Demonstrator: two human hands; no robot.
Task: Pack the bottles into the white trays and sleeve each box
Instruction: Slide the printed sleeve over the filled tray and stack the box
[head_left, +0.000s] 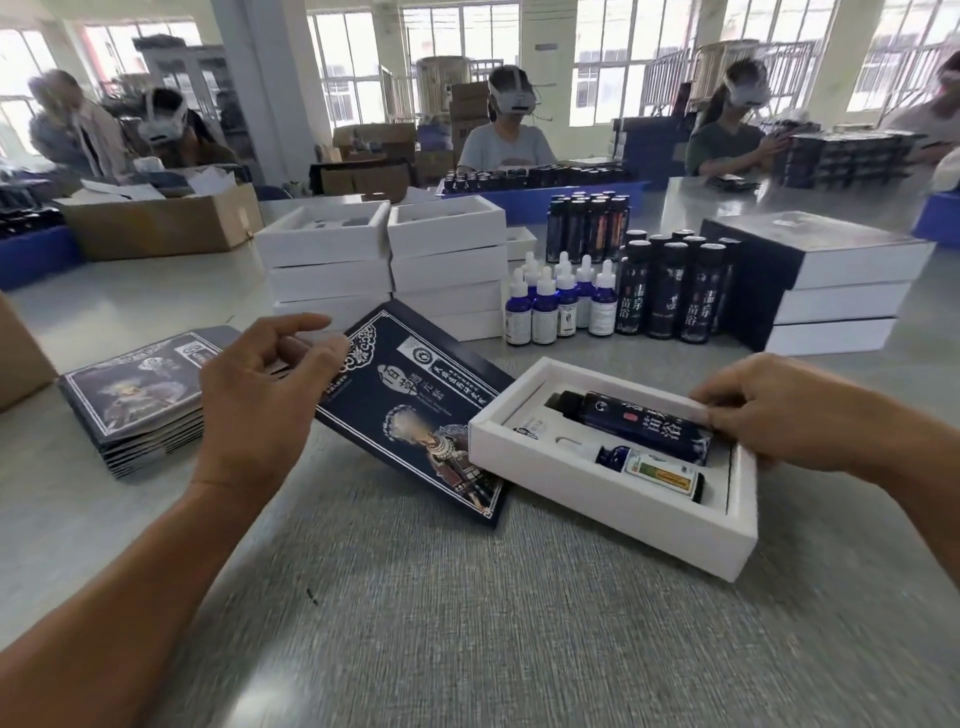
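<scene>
A white tray (587, 501) lies in front of me, tilted toward the right. In it lie a tall dark bottle (636, 423) and a small blue dropper bottle (652, 470). My right hand (779, 413) grips the tray's far right edge, its fingertips touching the dark bottle's end. A dark blue printed sleeve (415, 410) lies flat on the table, its corner tucked under the tray's left end. My left hand (265, 374) hovers over the sleeve's far left corner with fingers spread, holding nothing.
Left of the sleeve is a stack of flat sleeves (140, 405). Behind stand stacked empty white trays (447, 260), blue dropper bottles (561, 301), tall dark bottles (670, 291) and sleeved boxes (831, 280). A cardboard box (161, 223) sits far left. Several people work across the table.
</scene>
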